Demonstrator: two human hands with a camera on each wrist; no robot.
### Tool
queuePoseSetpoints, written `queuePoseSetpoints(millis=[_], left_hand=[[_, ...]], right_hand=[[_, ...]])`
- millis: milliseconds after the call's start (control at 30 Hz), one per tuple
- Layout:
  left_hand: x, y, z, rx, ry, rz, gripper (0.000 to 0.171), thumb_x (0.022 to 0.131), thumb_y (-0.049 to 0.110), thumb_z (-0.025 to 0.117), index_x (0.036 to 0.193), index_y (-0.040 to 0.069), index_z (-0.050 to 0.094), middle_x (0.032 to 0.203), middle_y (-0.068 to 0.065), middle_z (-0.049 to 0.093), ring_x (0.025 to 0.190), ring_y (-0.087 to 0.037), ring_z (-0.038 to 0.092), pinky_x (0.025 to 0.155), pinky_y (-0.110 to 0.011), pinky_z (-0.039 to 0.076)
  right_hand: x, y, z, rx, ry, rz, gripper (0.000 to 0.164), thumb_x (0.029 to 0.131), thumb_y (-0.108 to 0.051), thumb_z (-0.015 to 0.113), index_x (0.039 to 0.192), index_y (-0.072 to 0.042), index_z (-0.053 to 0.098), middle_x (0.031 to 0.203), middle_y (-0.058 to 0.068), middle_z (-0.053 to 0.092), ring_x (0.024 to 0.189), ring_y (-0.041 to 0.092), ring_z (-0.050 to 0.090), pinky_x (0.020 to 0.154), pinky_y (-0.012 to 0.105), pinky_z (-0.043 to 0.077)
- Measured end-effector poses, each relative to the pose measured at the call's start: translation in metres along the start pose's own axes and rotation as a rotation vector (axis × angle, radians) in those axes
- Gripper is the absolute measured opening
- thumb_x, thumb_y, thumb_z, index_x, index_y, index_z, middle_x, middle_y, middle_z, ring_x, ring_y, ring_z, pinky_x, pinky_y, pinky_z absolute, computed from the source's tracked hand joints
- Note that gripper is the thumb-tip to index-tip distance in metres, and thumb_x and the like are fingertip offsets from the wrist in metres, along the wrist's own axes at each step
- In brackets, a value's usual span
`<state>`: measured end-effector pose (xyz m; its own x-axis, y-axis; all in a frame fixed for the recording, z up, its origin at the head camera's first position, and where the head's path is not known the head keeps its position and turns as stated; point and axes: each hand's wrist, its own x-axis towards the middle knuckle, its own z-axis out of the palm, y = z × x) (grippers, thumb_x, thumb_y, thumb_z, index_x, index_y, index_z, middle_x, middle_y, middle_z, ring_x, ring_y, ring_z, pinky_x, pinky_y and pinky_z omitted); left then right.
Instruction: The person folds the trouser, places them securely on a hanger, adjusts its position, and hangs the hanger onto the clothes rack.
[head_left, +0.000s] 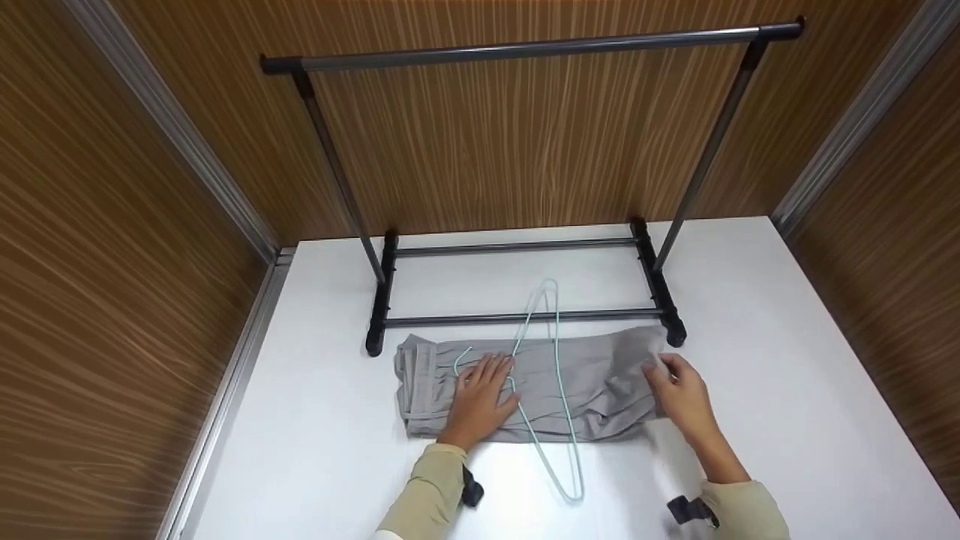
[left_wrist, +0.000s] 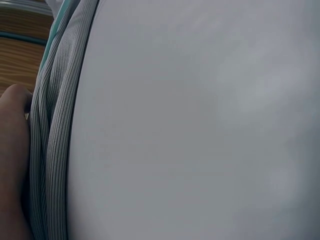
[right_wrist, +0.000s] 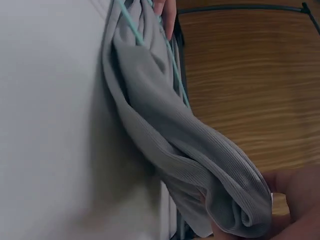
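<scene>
Grey trousers [head_left: 600,367], folded into a long strip, lie across the white table, with the waistband on the left. A mint-green wire hanger [head_left: 561,375] lies crosswise on them, its hook pointing left. My left hand [head_left: 480,401] rests flat on the cloth over the hanger's neck, fingers extended. At the right end, my right hand [head_left: 682,394] pinches the edge of the trousers between thumb and fingers. In the right wrist view that end of the trousers [right_wrist: 200,145] is raised off the table in loose folds. The left wrist view catches only the trousers' near edge [left_wrist: 57,150].
Behind the trousers stands a black and grey clothes rack [head_left: 525,51]. Its front lower bar [head_left: 465,320] runs just beyond the cloth, and the hanger's far end overlaps it. Wood-grain panels [head_left: 487,150] enclose the white table [head_left: 315,405] at the back and sides.
</scene>
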<state>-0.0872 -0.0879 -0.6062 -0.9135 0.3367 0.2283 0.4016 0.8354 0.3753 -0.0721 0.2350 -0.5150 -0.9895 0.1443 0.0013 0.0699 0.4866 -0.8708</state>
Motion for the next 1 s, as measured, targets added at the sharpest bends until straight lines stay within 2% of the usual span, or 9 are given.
queuePoseSetpoints(millis=[133, 267, 400, 567, 733, 833, 900, 1000], left_hand=[[0.001, 0.001, 0.002, 0.007, -0.016, -0.012, 0.062, 0.09, 0.045, 0.05, 0.144, 0.019, 0.035, 0.148, -0.001, 0.032, 0.137, -0.022, 0.023, 0.105, -0.045, 0.019], [0.003, 0.002, 0.005, 0.023, -0.033, -0.015, 0.062, 0.091, 0.049, 0.046, 0.145, 0.021, 0.034, 0.149, 0.0, 0.029, 0.137, -0.021, 0.022, 0.105, -0.045, 0.019], [0.004, 0.004, 0.006, 0.035, -0.035, -0.013, 0.062, 0.09, 0.049, 0.046, 0.144, 0.02, 0.035, 0.149, 0.001, 0.03, 0.137, -0.021, 0.022, 0.104, -0.044, 0.02], [0.003, 0.004, 0.006, 0.044, -0.021, -0.014, 0.06, 0.089, 0.047, 0.049, 0.142, 0.02, 0.038, 0.147, 0.0, 0.033, 0.136, -0.021, 0.025, 0.104, -0.045, 0.022], [0.001, 0.003, 0.006, 0.048, -0.024, -0.016, 0.063, 0.088, 0.045, 0.052, 0.142, 0.016, 0.039, 0.147, -0.001, 0.033, 0.136, -0.021, 0.025, 0.104, -0.044, 0.023], [0.001, 0.002, 0.005, 0.045, -0.03, -0.024, 0.065, 0.088, 0.047, 0.053, 0.142, 0.014, 0.038, 0.148, 0.0, 0.032, 0.137, -0.02, 0.023, 0.104, -0.044, 0.022], [0.001, 0.0, 0.004, 0.047, -0.031, -0.033, 0.067, 0.087, 0.048, 0.054, 0.142, 0.014, 0.039, 0.148, 0.001, 0.032, 0.137, -0.019, 0.023, 0.105, -0.043, 0.022], [0.001, -0.003, 0.003, 0.053, -0.027, -0.043, 0.068, 0.085, 0.048, 0.056, 0.142, 0.014, 0.039, 0.148, 0.001, 0.032, 0.137, -0.018, 0.023, 0.105, -0.043, 0.022]], right_hand=[[0.001, -0.027, 0.023, -0.046, 0.042, -0.137, 0.021, 0.087, -0.017, 0.064, 0.103, -0.005, 0.063, 0.091, 0.011, 0.064, 0.076, 0.022, 0.056, 0.065, 0.031, 0.045], [-0.001, -0.048, 0.048, -0.021, -0.015, -0.215, 0.017, 0.086, -0.014, 0.064, 0.102, -0.007, 0.063, 0.091, 0.011, 0.066, 0.071, 0.02, 0.059, 0.058, 0.033, 0.049], [-0.003, -0.06, 0.074, -0.038, -0.082, -0.245, 0.02, 0.087, -0.013, 0.062, 0.106, -0.006, 0.063, 0.098, 0.014, 0.066, 0.074, 0.02, 0.061, 0.061, 0.036, 0.05], [-0.005, -0.057, 0.107, -0.167, -0.108, -0.269, 0.023, 0.086, -0.017, 0.063, 0.108, -0.008, 0.064, 0.101, 0.01, 0.067, 0.081, 0.019, 0.063, 0.068, 0.039, 0.051], [-0.012, -0.045, 0.128, -0.279, -0.174, -0.326, 0.017, 0.083, -0.015, 0.067, 0.098, -0.009, 0.065, 0.096, 0.005, 0.067, 0.086, 0.019, 0.062, 0.074, 0.039, 0.049], [-0.014, -0.044, 0.132, -0.263, -0.204, -0.34, 0.011, 0.085, -0.021, 0.067, 0.091, -0.011, 0.066, 0.087, 0.001, 0.064, 0.08, 0.017, 0.06, 0.07, 0.037, 0.049], [-0.013, -0.046, 0.133, -0.248, -0.192, -0.342, 0.015, 0.088, -0.027, 0.065, 0.087, -0.013, 0.066, 0.081, -0.002, 0.063, 0.075, 0.016, 0.058, 0.067, 0.037, 0.048], [-0.008, -0.048, 0.135, -0.242, -0.166, -0.356, 0.024, 0.091, -0.033, 0.059, 0.095, -0.012, 0.068, 0.086, -0.001, 0.064, 0.082, 0.018, 0.055, 0.073, 0.039, 0.046]])
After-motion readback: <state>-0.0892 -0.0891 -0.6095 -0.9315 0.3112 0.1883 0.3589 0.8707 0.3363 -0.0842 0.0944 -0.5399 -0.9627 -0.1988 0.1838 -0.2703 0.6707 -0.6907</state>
